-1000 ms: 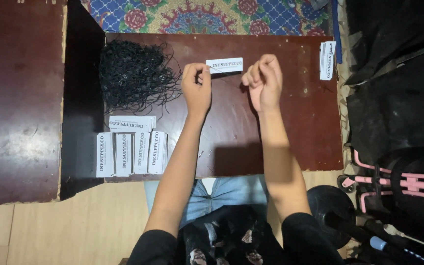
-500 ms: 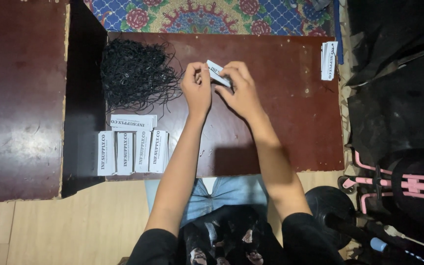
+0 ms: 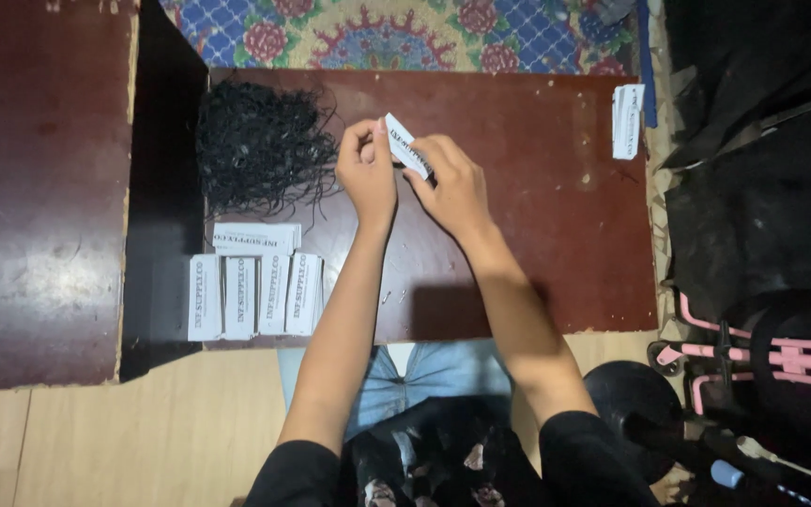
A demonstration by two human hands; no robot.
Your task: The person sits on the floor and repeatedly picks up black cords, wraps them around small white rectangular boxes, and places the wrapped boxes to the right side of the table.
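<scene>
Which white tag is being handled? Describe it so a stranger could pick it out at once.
Start at the long dark red table and find the tangled pile of black string at its left end. Just right of it, both hands meet; the white tag is raised, tilted, in the right hand, unlike the tags lying flat in the row of white tags.

Bare table right of the hands; black cord pile crowds the left.

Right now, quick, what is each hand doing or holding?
Left hand: fingers pinched shut at the lower end of the white card; whether they grip it or something smaller cannot be told.
Right hand: closed on the white card.
</scene>
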